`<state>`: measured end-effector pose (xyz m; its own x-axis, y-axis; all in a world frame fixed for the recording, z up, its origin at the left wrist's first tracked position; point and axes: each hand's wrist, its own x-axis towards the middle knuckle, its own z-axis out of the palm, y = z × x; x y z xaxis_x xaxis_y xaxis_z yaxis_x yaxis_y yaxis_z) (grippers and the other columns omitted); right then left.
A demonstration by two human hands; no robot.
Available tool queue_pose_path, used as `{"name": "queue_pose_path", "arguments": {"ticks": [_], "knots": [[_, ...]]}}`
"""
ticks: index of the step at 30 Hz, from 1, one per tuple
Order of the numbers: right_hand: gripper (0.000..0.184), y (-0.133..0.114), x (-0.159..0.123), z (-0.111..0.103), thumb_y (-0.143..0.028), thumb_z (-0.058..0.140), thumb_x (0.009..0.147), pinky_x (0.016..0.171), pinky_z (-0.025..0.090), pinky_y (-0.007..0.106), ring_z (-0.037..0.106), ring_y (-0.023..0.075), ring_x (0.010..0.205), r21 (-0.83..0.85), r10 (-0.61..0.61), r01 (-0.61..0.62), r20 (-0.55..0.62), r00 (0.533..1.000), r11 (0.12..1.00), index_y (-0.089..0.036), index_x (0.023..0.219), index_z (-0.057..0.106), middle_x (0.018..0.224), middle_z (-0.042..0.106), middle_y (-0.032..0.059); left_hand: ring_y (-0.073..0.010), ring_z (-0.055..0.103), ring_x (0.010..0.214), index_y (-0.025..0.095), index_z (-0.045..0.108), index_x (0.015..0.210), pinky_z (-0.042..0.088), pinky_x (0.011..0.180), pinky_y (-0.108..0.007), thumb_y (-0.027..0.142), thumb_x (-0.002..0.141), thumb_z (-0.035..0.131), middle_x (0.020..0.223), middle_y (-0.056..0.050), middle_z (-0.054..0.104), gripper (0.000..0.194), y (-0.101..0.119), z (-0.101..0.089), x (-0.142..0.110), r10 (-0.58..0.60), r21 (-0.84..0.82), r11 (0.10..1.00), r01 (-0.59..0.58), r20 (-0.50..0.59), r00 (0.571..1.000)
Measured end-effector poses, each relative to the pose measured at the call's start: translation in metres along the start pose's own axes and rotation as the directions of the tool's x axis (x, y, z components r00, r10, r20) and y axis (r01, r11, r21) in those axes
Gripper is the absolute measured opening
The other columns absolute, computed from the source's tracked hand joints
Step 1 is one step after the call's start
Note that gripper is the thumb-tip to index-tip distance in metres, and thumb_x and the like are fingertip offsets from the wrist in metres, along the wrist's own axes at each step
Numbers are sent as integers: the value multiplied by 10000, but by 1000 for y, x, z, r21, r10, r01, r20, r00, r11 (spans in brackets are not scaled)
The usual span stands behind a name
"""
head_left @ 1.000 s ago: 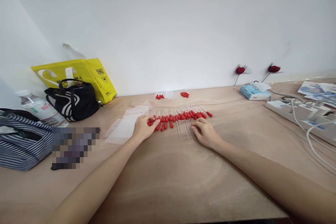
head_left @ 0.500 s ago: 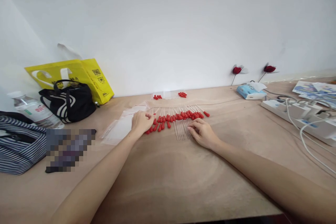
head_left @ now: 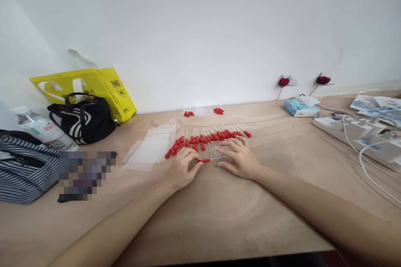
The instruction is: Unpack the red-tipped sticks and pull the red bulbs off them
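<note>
My left hand is closed, thumb and fingers pinching a red rubber dropper bulb just above the tabletop. A thin clear glass tube runs sideways from that bulb into my right hand, whose thumb and fingers close around its far part. Bulb and tube lie in one line and appear to meet. Several loose glass tubes lie side by side beneath, partly covered by my right hand. Behind stretches a row of red-bulbed droppers, tubes pointing to the wall. Loose red bulbs lie by my left hand.
Clear zip bags lie left of the droppers. Bags with red bulbs lie by the wall. At left are a yellow bag, black bag and bottle; at right, tissues and a power strip.
My left hand has moved right and nearer from the bulbs, bringing one red bulb to a glass tube. My right hand has picked up that tube and turned it sideways.
</note>
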<state>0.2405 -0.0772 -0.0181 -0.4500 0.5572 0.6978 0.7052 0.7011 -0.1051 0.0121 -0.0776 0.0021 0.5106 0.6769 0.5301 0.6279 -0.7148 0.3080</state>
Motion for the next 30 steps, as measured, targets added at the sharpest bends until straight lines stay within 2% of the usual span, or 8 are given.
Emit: {"name": "queue_pose_path", "arguments": {"ticks": [4,8,12,16,19,22,28,30], "knots": [[176,-4,4,8,-347,497,824,944,170,439,510,170,934,23,-57,57,-19,998,998,-286,925,627,875,654,-6,-162,513,797,178,540,760,406,754,-338,248,793,503,823,-36,566,86,0,2,1,66,18,998,-66,4,998],[178,-9,7,8,-278,462,845,953,153,454,526,168,892,30,-66,66,6,998,997,-260,851,639,721,658,-11,-167,537,836,176,538,777,422,783,-341,255,801,488,854,-49,598,97,1,2,1,78,11,997,-78,10,997],[179,-14,9,8,-262,457,840,959,174,459,536,167,877,12,-62,62,3,998,998,-248,873,633,749,663,5,-195,521,1031,184,561,958,398,892,-383,279,812,477,1052,-73,608,193,-1,7,3,88,13,996,-89,63,994],[182,-17,10,12,-271,472,836,972,169,476,547,168,902,21,-86,86,-15,996,996,-262,940,621,814,679,12,-195,485,1115,194,575,1011,325,972,-436,259,860,398,1108,-61,602,242,-7,15,3,114,60,991,-120,93,989],[182,-18,11,15,-293,496,829,983,150,494,549,177,950,27,-114,115,-40,993,993,-271,966,614,788,690,4,-199,456,1149,188,564,1044,281,997,-466,249,869,376,1137,-71,584,264,-8,16,2,123,85,988,-131,97,988],[166,-18,11,15,-251,490,833,993,141,498,545,175,990,24,-143,145,-62,988,989,-266,933,622,732,691,-6,-196,434,1169,184,564,1030,255,1012,-475,226,868,368,1150,-71,575,257,-5,14,1,118,74,989,-128,122,985],[163,-17,9,11,-215,494,819,1000,162,490,515,176,1054,8,-203,203,-52,978,979,-279,887,627,757,694,-24,-193,396,1199,195,586,908,217,1031,-495,183,859,366,1157,-48,571,226,0,9,2,103,9,994,-108,225,969],[165,-17,8,11,-203,505,805,996,173,495,514,177,1056,13,-203,203,-45,978,979,-284,883,627,754,693,-24,-194,375,1213,203,576,950,200,1037,-502,172,859,356,1163,-45,566,240,1,9,2,109,-16,994,-108,246,963]]}}
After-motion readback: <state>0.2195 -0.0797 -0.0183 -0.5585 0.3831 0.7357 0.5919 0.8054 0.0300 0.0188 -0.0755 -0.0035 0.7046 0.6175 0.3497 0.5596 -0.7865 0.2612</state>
